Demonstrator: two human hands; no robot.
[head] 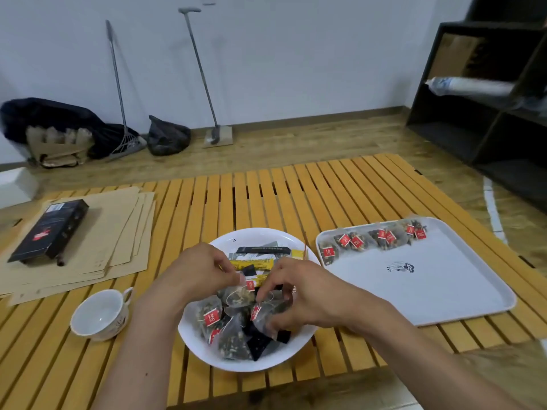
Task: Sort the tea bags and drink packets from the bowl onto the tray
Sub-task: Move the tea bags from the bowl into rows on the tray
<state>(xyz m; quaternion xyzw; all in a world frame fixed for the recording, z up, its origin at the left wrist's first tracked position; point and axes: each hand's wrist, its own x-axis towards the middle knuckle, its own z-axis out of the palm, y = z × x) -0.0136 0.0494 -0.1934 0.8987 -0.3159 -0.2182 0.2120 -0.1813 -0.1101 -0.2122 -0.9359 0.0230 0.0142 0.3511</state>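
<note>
A white bowl [207,350] sits at the front middle of the slatted table, filled with pyramid tea bags with red tags [211,316], yellow drink packets [251,264] and black packets [263,249]. Both my hands are over the bowl. My left hand [198,270] pinches the top of one tea bag [236,295] between thumb and fingers. My right hand [299,294] has its fingers closed on another tea bag [262,316] just beside it. A white tray [429,291] lies to the right, with a row of several tea bags [373,239] along its far edge.
A white cup [99,315] stands left of the bowl. Brown paper sheets [124,232] with a black box [50,230] on them lie at the far left. A black shelf unit [488,99] stands at the right; brooms and bags lean at the wall.
</note>
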